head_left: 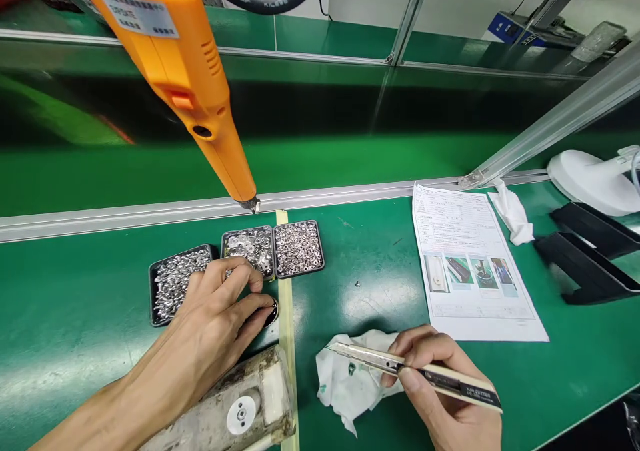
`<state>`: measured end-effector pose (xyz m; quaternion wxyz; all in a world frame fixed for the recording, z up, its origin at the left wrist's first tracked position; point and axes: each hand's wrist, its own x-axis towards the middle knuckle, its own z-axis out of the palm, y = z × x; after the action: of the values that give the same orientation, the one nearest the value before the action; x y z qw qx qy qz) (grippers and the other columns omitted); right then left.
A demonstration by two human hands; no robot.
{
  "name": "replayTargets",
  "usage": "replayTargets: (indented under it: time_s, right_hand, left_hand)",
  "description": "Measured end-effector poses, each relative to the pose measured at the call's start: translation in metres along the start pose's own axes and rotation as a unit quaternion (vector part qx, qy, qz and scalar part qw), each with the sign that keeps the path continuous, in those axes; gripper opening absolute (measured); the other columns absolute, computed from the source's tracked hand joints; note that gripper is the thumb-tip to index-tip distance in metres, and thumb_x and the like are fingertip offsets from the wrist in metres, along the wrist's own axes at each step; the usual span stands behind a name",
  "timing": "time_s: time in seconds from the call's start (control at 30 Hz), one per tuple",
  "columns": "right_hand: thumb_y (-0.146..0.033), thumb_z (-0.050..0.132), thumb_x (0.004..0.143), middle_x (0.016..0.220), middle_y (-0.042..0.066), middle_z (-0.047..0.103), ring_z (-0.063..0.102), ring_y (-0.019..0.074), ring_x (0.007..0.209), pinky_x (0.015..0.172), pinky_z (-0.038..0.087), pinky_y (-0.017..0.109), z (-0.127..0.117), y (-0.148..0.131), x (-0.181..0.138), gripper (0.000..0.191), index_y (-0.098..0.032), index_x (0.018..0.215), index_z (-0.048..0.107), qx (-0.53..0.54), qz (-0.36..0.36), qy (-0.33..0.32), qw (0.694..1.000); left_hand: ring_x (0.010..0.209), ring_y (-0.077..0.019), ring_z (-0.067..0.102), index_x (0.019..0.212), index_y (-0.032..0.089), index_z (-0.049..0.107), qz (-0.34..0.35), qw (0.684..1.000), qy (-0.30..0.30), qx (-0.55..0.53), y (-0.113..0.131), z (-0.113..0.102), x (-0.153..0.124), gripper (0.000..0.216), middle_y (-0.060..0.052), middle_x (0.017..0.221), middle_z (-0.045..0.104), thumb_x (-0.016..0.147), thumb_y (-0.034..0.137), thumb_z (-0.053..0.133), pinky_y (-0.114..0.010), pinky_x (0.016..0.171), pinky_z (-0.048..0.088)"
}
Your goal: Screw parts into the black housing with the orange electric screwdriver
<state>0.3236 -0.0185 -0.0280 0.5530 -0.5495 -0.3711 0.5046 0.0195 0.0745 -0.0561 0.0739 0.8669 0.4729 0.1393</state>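
My left hand (215,321) reaches over the green bench, its fingertips pinched at the front edge of the middle tray of washers (249,247) and resting on a small black round part (271,312). In my right hand (440,391) I hold a cream utility cutter (415,371), its metal tip pointing left over a crumpled white cloth (350,377). Left of the washers sits a tray of screws (175,279); right of them, a tray of small nuts (299,248). A worn white fixture block (235,407) lies under my left wrist.
An orange electric screwdriver (180,71) hangs over the trays, bit down. A printed instruction sheet (470,264) lies at right, with a white rag (511,212), black stands (585,257) and a white device (595,181) beyond. An aluminium rail (125,214) borders the conveyor behind.
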Motion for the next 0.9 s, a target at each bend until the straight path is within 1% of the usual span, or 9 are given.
replayTargets:
  time_s: [0.17,0.27,0.37,0.47,0.57,0.7,0.83,0.9]
  right_hand:
    - [-0.031,0.082,0.097,0.088,0.006,0.069,0.07,0.0203,0.074,0.066,0.065,0.03,-0.001,0.001,0.0,0.014,-0.024,0.087,0.075,-0.011,-0.008,0.001,1.0]
    - [-0.031,0.082,0.097,0.088,0.006,0.069,0.069,0.0196,0.074,0.066,0.065,0.03,-0.001,0.001,-0.001,0.013,-0.024,0.088,0.075,-0.006,-0.006,-0.001,1.0]
    - [-0.031,0.082,0.097,0.089,0.005,0.068,0.069,0.0189,0.075,0.068,0.065,0.029,-0.001,0.002,-0.001,0.013,-0.025,0.088,0.076,0.004,-0.002,-0.001,1.0]
    - [-0.032,0.083,0.097,0.089,0.005,0.068,0.069,0.0184,0.077,0.069,0.064,0.028,0.0,0.002,-0.002,0.013,-0.025,0.088,0.076,0.015,0.001,0.005,1.0]
    - [-0.031,0.084,0.096,0.089,0.005,0.068,0.069,0.0186,0.078,0.068,0.064,0.027,0.002,0.001,-0.002,0.013,-0.025,0.087,0.076,0.017,0.003,0.011,1.0]
    - [-0.031,0.084,0.096,0.088,0.005,0.068,0.068,0.0185,0.078,0.068,0.064,0.026,0.002,0.001,-0.002,0.013,-0.025,0.087,0.077,0.019,0.004,0.009,1.0]
    - [-0.03,0.083,0.097,0.089,0.005,0.069,0.071,0.0196,0.082,0.069,0.064,0.026,-0.002,0.004,-0.001,0.011,-0.025,0.088,0.077,0.018,0.0,0.004,1.0]
    - [-0.028,0.081,0.098,0.088,0.006,0.069,0.072,0.0202,0.081,0.068,0.065,0.027,-0.005,0.005,0.0,0.01,-0.025,0.089,0.078,0.01,-0.013,-0.015,1.0]
  left_hand:
    - [0.114,-0.0326,0.053,0.099,0.027,0.075,0.002,1.0,-0.011,-0.004,0.0,-0.001,0.001,0.023,-0.01,0.113,0.062,0.107,0.026,0.054,-0.046,0.08,0.034]
    - [0.116,-0.0343,0.052,0.098,0.027,0.074,-0.003,1.0,-0.005,-0.01,-0.002,0.001,-0.003,0.022,-0.01,0.113,0.063,0.107,0.027,0.054,-0.047,0.082,0.035]
    - [0.12,-0.0371,0.052,0.101,0.028,0.076,-0.016,1.0,0.005,-0.016,-0.006,0.002,-0.008,0.022,-0.011,0.116,0.062,0.107,0.029,0.055,-0.05,0.086,0.037]
    - [0.12,-0.0379,0.051,0.106,0.031,0.078,-0.022,0.999,0.006,-0.029,-0.009,0.002,-0.01,0.022,-0.011,0.118,0.062,0.106,0.033,0.055,-0.052,0.088,0.04]
    - [0.117,-0.0367,0.052,0.101,0.032,0.079,-0.015,0.999,0.002,-0.038,-0.008,-0.001,-0.008,0.022,-0.01,0.115,0.063,0.105,0.034,0.057,-0.051,0.088,0.041]
    - [0.119,-0.0366,0.052,0.101,0.03,0.077,-0.008,0.999,-0.015,-0.03,-0.005,-0.005,-0.005,0.021,-0.009,0.119,0.062,0.105,0.027,0.057,-0.049,0.087,0.039]
    - [0.117,-0.0353,0.051,0.1,0.031,0.076,0.015,0.999,-0.009,-0.032,-0.004,-0.004,-0.004,0.021,-0.009,0.113,0.061,0.107,0.031,0.057,-0.047,0.083,0.036]
    - [0.115,-0.0344,0.051,0.101,0.03,0.076,0.019,0.999,-0.008,-0.034,-0.004,-0.002,-0.003,0.021,-0.009,0.112,0.06,0.107,0.031,0.056,-0.046,0.083,0.034]
